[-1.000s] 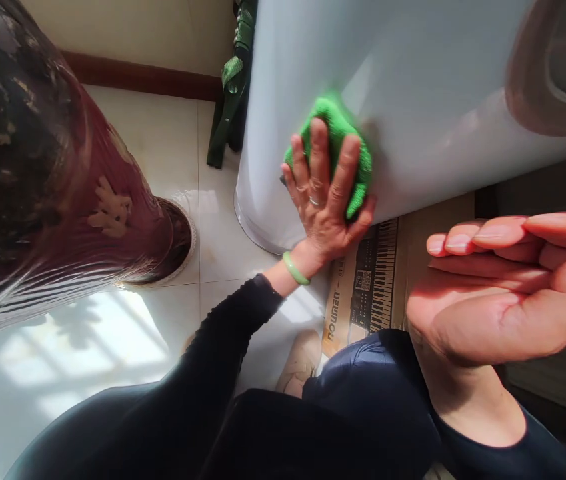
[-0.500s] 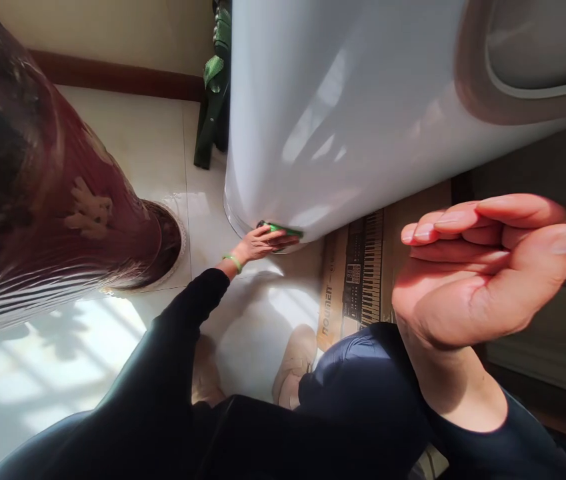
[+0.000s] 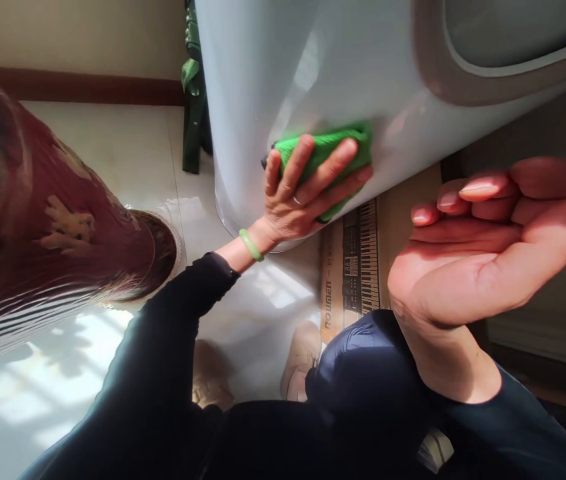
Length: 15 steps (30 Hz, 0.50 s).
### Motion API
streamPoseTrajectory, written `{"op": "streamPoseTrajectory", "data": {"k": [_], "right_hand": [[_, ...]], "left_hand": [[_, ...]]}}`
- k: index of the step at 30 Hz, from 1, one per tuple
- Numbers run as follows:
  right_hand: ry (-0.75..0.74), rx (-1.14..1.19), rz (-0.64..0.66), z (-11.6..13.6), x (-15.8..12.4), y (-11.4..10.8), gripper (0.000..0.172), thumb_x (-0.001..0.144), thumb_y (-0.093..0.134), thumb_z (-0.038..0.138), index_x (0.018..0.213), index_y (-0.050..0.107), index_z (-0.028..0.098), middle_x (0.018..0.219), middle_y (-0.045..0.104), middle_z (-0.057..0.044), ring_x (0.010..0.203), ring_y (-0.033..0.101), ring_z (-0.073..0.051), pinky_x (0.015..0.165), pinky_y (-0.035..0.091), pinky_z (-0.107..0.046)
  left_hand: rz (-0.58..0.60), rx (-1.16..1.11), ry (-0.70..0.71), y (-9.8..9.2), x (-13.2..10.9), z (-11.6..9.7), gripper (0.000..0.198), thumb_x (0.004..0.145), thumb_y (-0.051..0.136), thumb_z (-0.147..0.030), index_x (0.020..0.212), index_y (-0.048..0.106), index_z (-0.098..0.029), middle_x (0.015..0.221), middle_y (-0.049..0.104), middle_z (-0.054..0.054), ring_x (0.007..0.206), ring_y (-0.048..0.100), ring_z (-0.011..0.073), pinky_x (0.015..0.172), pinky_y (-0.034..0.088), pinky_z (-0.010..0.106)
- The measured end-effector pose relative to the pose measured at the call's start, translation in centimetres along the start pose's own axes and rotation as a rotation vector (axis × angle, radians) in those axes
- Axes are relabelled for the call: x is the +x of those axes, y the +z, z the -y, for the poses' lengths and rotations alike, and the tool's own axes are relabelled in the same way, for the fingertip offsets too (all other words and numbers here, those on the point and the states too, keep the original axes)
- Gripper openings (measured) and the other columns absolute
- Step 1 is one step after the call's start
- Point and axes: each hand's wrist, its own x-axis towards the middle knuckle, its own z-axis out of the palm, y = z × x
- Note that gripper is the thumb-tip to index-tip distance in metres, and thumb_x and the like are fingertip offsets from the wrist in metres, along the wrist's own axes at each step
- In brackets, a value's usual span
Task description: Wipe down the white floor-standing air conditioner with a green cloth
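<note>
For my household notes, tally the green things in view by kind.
Cloths: 1, a green microfiber cloth pressed against the white appliance by the left hand
Bangles: 1, a green bangle on that wrist
Other: 1, a dark green item behind the appliance, kind unclear
Total: 3

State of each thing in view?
Left hand: pressing cloth flat against tank
Green cloth: bunched under left hand, on tank's side
White tank: glossy, sunlit, grey-rimmed round end
Right hand: open, empty, touching nothing
Cardboard box: keyboard printed on it, lying flat beside tank
Red vase: standing on tiled floor, apart from tank
</note>
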Motion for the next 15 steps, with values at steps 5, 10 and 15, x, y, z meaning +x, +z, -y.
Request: {"op": "streamPoseTrajectory", "data": {"k": [5, 10, 15], "right_hand": [[-0.005, 0.030, -0.006, 0.3, 0.2, 0.1, 0.057, 0.111, 0.024, 0.024, 0.093, 0.078, 0.025, 0.081, 0.063, 0.002, 0.069, 0.059, -0.007, 0.057, 0.049, -0.020], [0.017, -0.005, 0.039, 0.9, 0.2, -1.1, 0.054, 0.109, 0.025, 0.022, 0.097, 0.077, 0.028, 0.083, 0.064, 0.004, 0.072, 0.060, -0.008, 0.059, 0.052, -0.021], [-0.008, 0.045, 0.061, 1.4, 0.5, -2.0, 0.051, 0.109, 0.025, 0.022, 0.098, 0.076, 0.026, 0.082, 0.065, 0.001, 0.071, 0.061, -0.009, 0.059, 0.052, -0.024]], "left_hand": [[0.352, 0.125, 0.379, 3.7, -2.0, -1.1, 0.066, 0.106, 0.023, -0.011, 0.166, 0.035, -0.036, 0.169, 0.045, -0.011, 0.157, 0.036, 0.0055, 0.129, 0.039, 0.025], [0.702, 0.103, 0.388, 7.1, -7.6, 2.9, 0.081, 0.092, 0.008, 0.007, 0.157, 0.049, -0.017, 0.171, 0.044, -0.001, 0.159, 0.033, 0.0115, 0.130, 0.042, 0.031], [0.671, 0.080, 0.290, 7.9, -11.3, 6.6, 0.066, 0.095, 0.017, 0.001, 0.142, 0.063, -0.009, 0.156, 0.062, 0.007, 0.152, 0.048, 0.0102, 0.129, 0.038, 0.021]]}}
